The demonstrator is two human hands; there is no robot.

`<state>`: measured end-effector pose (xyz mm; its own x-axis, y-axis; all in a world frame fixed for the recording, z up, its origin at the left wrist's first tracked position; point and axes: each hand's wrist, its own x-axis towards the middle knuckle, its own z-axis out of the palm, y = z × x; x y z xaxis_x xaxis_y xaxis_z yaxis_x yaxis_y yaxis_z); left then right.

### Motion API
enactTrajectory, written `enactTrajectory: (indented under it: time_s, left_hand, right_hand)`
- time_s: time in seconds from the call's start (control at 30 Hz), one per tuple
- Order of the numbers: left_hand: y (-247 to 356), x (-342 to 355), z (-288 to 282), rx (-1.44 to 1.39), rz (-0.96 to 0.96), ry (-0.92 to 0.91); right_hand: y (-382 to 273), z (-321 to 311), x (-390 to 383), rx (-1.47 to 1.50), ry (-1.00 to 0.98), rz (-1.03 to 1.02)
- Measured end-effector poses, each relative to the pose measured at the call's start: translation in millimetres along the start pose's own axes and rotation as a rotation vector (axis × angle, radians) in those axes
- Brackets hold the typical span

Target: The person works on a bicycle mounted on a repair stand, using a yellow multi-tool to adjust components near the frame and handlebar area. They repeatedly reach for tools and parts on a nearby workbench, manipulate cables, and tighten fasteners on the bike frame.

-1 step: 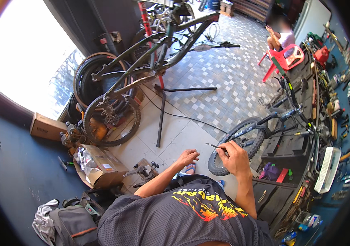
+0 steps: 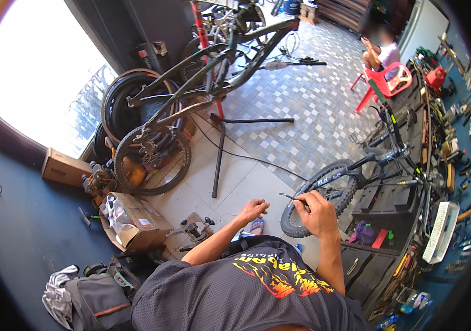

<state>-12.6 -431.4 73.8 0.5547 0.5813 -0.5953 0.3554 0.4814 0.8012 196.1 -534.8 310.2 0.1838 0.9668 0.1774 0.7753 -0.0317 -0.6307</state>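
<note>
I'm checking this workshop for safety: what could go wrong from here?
The slim dark rod-like tool, pinched in the person's right hand with one end sticking out, might slip and drop; the blue open sandal beneath the arms would probably protect the toes poorly. The thin black cable trailing across the pale tiled floor could also catch a foot if someone steps through there.

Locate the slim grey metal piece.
Right of centre in the head view, the slim grey metal piece juts leftward from the right hand; a black knobby tyre appears beyond.
</note>
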Motion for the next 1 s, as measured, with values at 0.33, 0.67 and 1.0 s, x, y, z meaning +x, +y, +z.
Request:
enactTrajectory:
  time_s: [0.33,0.67,1.0]
  left_hand:
    - [209,-57,-260,1.030,0.917,1.493]
    - [258,-90,-342,0.991,0.284,1.035]
    - [275,-97,-321,1.001,0.272,1.113]
  right_hand:
    - [-2,-8,9,-0.064,-0.010,-0.030]
    - [5,-8,2,-0.039,0.029,-0.038]
    - [10,-14,4,-0.076,0.019,-0.052]
